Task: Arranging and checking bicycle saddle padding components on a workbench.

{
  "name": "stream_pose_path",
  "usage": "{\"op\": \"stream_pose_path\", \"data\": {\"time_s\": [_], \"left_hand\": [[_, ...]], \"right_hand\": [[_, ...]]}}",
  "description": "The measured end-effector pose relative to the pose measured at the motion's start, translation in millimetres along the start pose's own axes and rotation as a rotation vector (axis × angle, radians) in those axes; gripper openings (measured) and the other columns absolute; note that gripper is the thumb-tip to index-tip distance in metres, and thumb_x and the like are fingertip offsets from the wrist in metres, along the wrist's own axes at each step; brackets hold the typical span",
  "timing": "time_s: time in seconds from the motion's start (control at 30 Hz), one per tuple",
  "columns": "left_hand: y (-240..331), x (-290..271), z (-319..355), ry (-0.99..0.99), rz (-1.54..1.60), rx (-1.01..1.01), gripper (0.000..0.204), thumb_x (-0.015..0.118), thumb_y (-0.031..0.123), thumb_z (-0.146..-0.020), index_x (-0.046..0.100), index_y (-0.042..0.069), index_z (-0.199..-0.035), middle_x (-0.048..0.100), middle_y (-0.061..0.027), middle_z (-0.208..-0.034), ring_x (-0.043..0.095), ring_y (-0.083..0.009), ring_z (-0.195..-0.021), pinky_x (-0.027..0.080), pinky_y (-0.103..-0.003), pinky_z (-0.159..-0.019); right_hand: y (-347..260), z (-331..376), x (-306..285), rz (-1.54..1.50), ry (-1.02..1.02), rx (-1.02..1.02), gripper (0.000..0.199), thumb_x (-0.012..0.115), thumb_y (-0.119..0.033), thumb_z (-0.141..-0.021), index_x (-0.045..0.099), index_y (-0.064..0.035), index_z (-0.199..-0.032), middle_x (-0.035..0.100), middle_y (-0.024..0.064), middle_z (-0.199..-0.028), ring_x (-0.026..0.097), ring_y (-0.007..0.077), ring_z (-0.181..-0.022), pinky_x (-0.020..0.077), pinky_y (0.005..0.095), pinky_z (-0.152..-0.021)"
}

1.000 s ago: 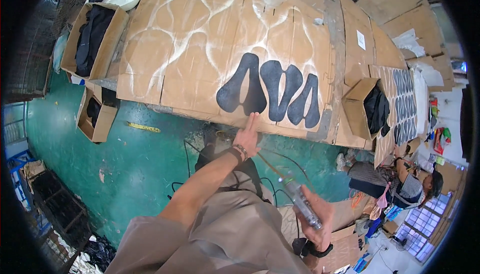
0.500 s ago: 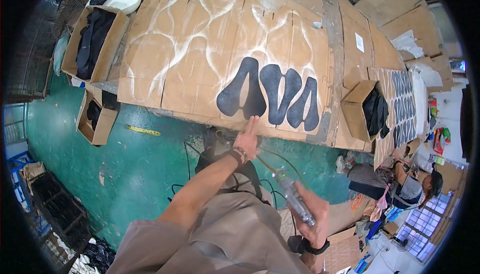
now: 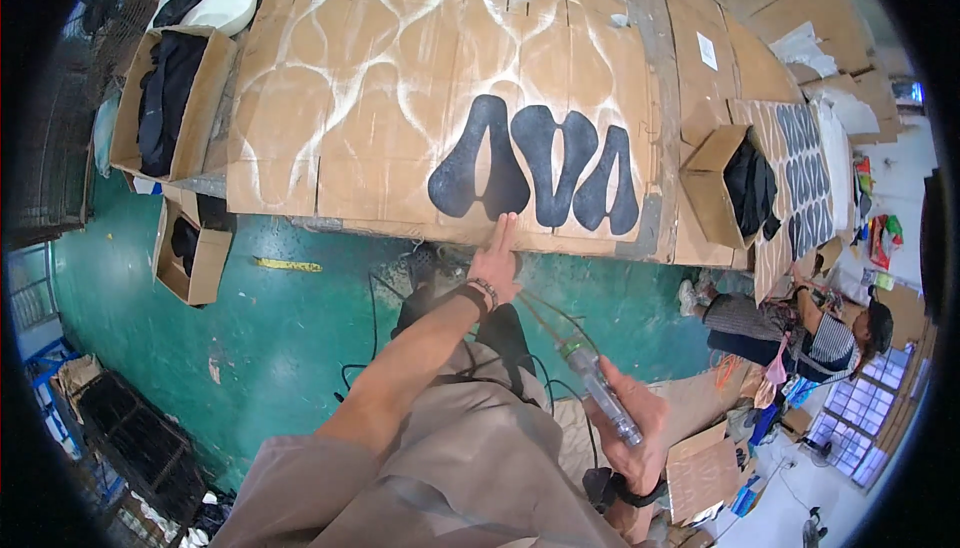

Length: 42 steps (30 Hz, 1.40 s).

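My left hand reaches to the table's near edge. Two of its fingers are stretched out, with the tips at the lower rim of the leftmost black shoe-upper-shaped piece. Two more black pieces lie to its right, a middle one and a smaller one. They all rest flat on a cardboard sheet marked with white curved spray outlines. Down by my right side, my right hand is closed round a clear cylindrical tool with a green collar and a thin hose at its end.
Boxes of black pieces stand at the table's left end, below it, and at its right end. Beyond the right box lies a board of black pieces, with a person working beside it. Hoses hang near my legs.
The table and its black pieces sit slightly higher in view. My left fingertips remain at the same piece's lower rim. My right hand keeps hold of the clear tool, slightly lower.
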<state>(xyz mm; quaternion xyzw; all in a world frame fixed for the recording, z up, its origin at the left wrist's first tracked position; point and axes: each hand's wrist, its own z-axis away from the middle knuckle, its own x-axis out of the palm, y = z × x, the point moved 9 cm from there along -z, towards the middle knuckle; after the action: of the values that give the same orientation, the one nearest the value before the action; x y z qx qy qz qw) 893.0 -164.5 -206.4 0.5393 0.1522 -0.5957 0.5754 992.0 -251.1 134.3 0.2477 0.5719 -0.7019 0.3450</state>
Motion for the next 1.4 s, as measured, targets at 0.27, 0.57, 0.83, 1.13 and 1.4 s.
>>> {"op": "stream_pose_path", "data": {"time_s": [0.27, 0.57, 0.83, 1.13, 1.4], "left_hand": [[-6.8, 9.8, -0.3, 0.046, 0.079, 0.0, 0.062, 0.081, 0.047, -0.073, 0.076, -0.008, -0.102, 0.0, -0.0219, -0.173, 0.011, -0.0335, -0.16, 0.052, -0.045, -0.105], [5.1, 1.5, 2.7, 0.006, 0.046, -0.093, 0.075, 0.087, 0.045, -0.071, 0.07, -0.006, -0.122, -0.002, -0.0196, -0.173, 0.01, -0.033, -0.16, 0.051, -0.044, -0.104], [6.0, 16.8, 8.0, 0.121, 0.017, -0.035, 0.051, 0.082, 0.038, -0.075, 0.071, -0.004, -0.102, 0.005, -0.027, -0.171, 0.013, -0.0378, -0.159, 0.052, -0.047, -0.104], [-25.0, 27.7, 47.8, 0.14, 0.006, -0.212, 0.045, 0.081, 0.027, -0.08, 0.067, -0.002, -0.111, 0.032, -0.025, -0.16, 0.029, -0.0392, -0.152, 0.052, -0.049, -0.101], [-35.7, 21.9, 56.1, 0.094, 0.033, -0.201, 0.054, 0.082, 0.035, -0.077, 0.068, -0.003, -0.113, 0.031, -0.0225, -0.161, 0.021, -0.0388, -0.156, 0.051, -0.05, -0.105]], "right_hand": [[10.0, -12.8, -16.4, -0.053, 0.132, -0.022, 0.05, 0.078, -0.003, -0.081, 0.068, 0.002, -0.13, 0.073, 0.0157, -0.092, 0.069, 0.0215, -0.08, 0.0537, 0.0337, -0.076], [37.8, 1.7, -36.3, -0.077, 0.136, -0.062, 0.052, 0.079, 0.001, -0.081, 0.066, 0.006, -0.131, 0.074, 0.0207, -0.099, 0.072, 0.0282, -0.083, 0.0557, 0.0355, -0.078], [52.3, 13.3, -46.4, -0.116, 0.122, -0.027, 0.049, 0.073, 0.001, -0.082, 0.068, 0.003, -0.131, 0.076, 0.0167, -0.103, 0.07, 0.0178, -0.089, 0.0543, 0.0302, -0.083], [60.2, 31.3, -37.1, -0.114, -0.022, -0.016, 0.049, 0.076, -0.004, -0.08, 0.069, 0.0031, -0.129, 0.075, 0.02, -0.104, 0.072, 0.0247, -0.086, 0.0551, 0.0337, -0.081], [74.9, 40.3, -39.0, -0.114, 0.035, 0.071, 0.049, 0.076, -0.004, -0.082, 0.068, 0.004, -0.13, 0.076, 0.0179, -0.103, 0.071, 0.0211, -0.087, 0.055, 0.0326, -0.082]]}}
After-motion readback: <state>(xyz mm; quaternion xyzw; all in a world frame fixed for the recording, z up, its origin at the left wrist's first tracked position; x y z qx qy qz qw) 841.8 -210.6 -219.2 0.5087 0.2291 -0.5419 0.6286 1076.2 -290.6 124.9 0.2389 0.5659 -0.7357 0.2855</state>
